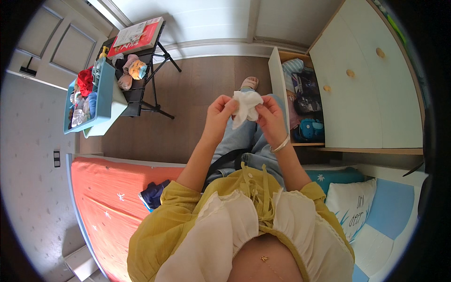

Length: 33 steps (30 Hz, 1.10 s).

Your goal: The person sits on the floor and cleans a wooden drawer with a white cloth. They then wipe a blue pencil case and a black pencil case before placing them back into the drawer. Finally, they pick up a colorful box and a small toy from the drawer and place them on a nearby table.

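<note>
A small white cloth item (246,105), perhaps a sock, is stretched between my two hands above my knees. My left hand (221,111) pinches its left side between thumb and fingers. On the other side, my right hand (270,114), with a bangle at the wrist, grips the right edge. One end of the white cloth hangs down between the hands. Its exact shape is hard to make out because it is bunched.
An open drawer (306,102) with folded clothes and bags is at my right, below white cabinet doors (366,88). At left, a blue bin (105,105) of small clothes stands beside a black folding table (134,100) bearing rolled socks (137,69). I sit on a bed with an orange sheet (112,208).
</note>
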### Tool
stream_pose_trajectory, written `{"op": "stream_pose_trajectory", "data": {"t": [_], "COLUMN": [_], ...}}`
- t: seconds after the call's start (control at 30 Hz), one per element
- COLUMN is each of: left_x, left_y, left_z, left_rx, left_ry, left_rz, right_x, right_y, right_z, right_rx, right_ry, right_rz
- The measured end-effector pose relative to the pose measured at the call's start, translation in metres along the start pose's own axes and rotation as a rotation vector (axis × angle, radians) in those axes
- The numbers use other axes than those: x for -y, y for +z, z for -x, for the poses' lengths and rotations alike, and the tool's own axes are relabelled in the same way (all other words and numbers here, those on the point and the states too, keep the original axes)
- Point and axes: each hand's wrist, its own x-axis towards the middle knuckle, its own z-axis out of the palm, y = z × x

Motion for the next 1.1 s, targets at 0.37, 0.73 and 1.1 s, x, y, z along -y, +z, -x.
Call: {"op": "stream_pose_trajectory", "data": {"t": [0.37, 0.73, 1.1], "left_x": [-0.014, -0.013, -0.010], "left_y": [0.021, 0.025, 0.020], "left_z": [0.003, 0.006, 0.005], "left_rx": [-0.006, -0.090, -0.107], "left_ry": [0.027, 0.127, 0.158], "left_rz": [0.095, -0.188, -0.296], "right_x": [-0.001, 0.003, 0.005], "right_y": [-0.028, -0.018, -0.001], "right_z": [0.002, 0.009, 0.018], "right_rx": [0.152, 0.003, 0.052], "right_ry": [0.166, 0.008, -0.147], "right_rz": [-0.450, 0.109, 0.346]}}
